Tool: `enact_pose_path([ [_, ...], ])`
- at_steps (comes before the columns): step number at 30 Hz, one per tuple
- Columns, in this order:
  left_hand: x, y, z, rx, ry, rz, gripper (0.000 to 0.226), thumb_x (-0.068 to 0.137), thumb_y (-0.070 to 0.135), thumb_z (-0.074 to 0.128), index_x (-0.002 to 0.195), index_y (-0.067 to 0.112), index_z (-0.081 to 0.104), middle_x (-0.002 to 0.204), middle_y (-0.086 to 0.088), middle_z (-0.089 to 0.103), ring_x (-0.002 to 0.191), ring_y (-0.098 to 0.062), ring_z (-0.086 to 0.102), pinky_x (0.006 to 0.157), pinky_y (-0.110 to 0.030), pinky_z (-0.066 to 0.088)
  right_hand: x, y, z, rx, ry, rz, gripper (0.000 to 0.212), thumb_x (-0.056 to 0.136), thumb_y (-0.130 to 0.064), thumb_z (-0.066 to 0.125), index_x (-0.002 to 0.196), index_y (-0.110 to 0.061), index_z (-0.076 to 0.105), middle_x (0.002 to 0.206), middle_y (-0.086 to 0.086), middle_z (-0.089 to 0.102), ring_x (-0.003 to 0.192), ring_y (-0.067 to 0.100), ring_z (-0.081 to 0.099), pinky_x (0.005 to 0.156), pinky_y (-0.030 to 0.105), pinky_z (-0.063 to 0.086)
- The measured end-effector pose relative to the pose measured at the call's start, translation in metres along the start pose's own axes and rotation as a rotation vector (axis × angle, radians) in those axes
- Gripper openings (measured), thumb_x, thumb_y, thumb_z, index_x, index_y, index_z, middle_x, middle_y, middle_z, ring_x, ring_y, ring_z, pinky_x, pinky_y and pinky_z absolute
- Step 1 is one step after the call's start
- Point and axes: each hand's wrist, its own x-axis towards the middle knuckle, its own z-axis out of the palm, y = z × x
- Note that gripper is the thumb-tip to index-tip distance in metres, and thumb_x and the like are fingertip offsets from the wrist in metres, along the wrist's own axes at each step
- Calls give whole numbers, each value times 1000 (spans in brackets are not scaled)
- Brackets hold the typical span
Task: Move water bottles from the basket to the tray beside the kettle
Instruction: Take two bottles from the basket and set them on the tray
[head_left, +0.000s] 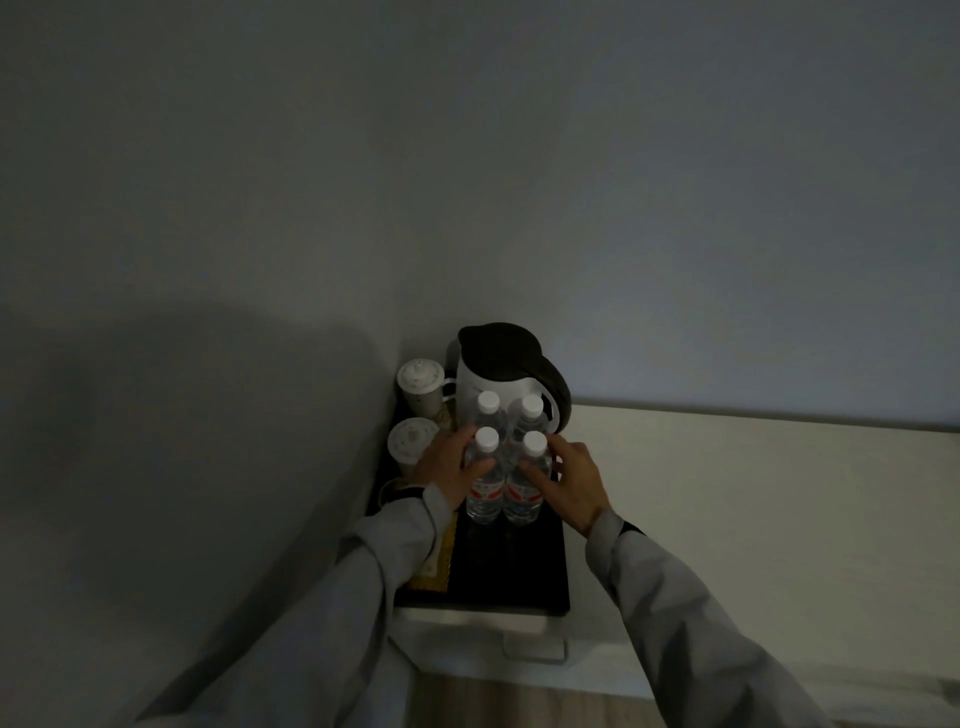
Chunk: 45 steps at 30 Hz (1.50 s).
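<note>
Several clear water bottles with white caps and red labels stand upright in a tight cluster on the black tray (524, 571), just in front of the white kettle (498, 384) with its dark lid and handle. My left hand (449, 467) wraps the front left bottle (487, 486) from the left. My right hand (569, 480) grips the front right bottle (525, 483) from the right. Two more bottles (511, 415) stand behind these, against the kettle. No basket is in view.
Two lidded white cups (418, 410) stand at the tray's left edge by the wall. Yellowish packets (436, 566) lie along the tray's left side. The tray rests on a white cabinet (727, 493) set in a dim corner.
</note>
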Motion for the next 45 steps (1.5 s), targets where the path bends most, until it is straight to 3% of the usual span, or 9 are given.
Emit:
enact_pose_path([
  [5, 0, -1, 1, 14, 0, -29, 53, 88, 29, 67, 136, 14, 49, 133, -18, 53, 123, -35, 50, 102, -46, 44, -2, 2, -1, 6, 17, 36, 51, 85, -37, 75, 131, -22, 58, 117, 16, 58, 115, 31, 53, 97, 45, 52],
  [13, -1, 0, 4, 18, 23, -19, 50, 88, 31, 67, 133, 16, 50, 129, -16, 54, 120, -34, 52, 100, -45, 45, 0, 2, -2, -10, -7, 1, 46, 88, -31, 73, 130, -19, 59, 114, 17, 60, 115, 34, 53, 97, 48, 51],
  [27, -3, 0, 5, -19, 42, -7, 46, 88, 29, 67, 130, 17, 53, 128, -16, 57, 118, -33, 54, 99, -46, 47, -3, 1, -2, 11, 17, 9, 49, 86, -31, 75, 131, -20, 58, 119, 16, 59, 116, 28, 53, 97, 41, 52],
  [35, -6, -2, 9, -52, 73, -34, 48, 89, 29, 66, 133, 18, 50, 130, -16, 54, 119, -34, 52, 98, -37, 43, -2, -1, -2, -7, -6, -8, 46, 87, -30, 75, 128, -19, 60, 116, 16, 58, 114, 30, 54, 97, 39, 52],
  [45, -3, -1, 5, -45, 41, -26, 53, 88, 26, 68, 135, 13, 49, 133, -18, 53, 123, -34, 50, 102, -46, 44, -2, -3, -4, -11, 6, 23, 45, 87, -32, 74, 127, -18, 60, 114, 17, 59, 113, 32, 54, 94, 42, 52],
])
